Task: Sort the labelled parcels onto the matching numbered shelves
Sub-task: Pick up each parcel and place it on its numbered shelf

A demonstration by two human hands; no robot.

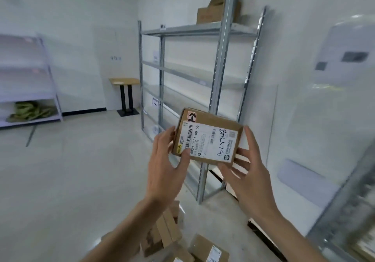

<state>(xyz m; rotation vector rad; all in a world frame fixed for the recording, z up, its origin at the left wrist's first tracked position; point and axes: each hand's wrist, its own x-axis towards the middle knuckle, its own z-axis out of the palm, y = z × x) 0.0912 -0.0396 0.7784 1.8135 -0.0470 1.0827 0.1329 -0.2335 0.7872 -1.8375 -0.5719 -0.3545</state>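
— What are the hands doing with the parcel (207, 137)?

— Both hold it up in front of the metal rack (203, 74), label side toward the camera. The left hand (164, 164) grips the left end: its thumb lies across the label's lower left corner and the other fingers (169, 134) reach behind the left edge, closed on the cardboard. The right hand (251, 172) takes the right end; one finger stands up along the right edge, touching it, and the rest spread loosely under the lower right corner, so it looks more like a support than a tight clamp.

— Can you read the label (209, 142)?

— Partly. It is white, turned sideways, with barcodes, printed digits and a handwritten black marking along one side. The small print is too blurred to read. A red-bordered sticker (191, 117) sits at the parcel's upper left corner.

— What else is hard to make out?

— The back of the parcel and the fingertips behind it are hidden. The rack's shelf tags are blurred, so its numbers cannot be told. Brown boxes (213, 10) stand on its top shelf, partly behind an upright. More cardboard parcels (168, 233) lie on the floor (71, 180) below the forearms, cut off by the bottom edge. At the far left a white shelf unit (30, 79) holds something green (30, 110) and indistinct, and a small desk (124, 81) stands against the back wall. The right side is smeared by motion blur
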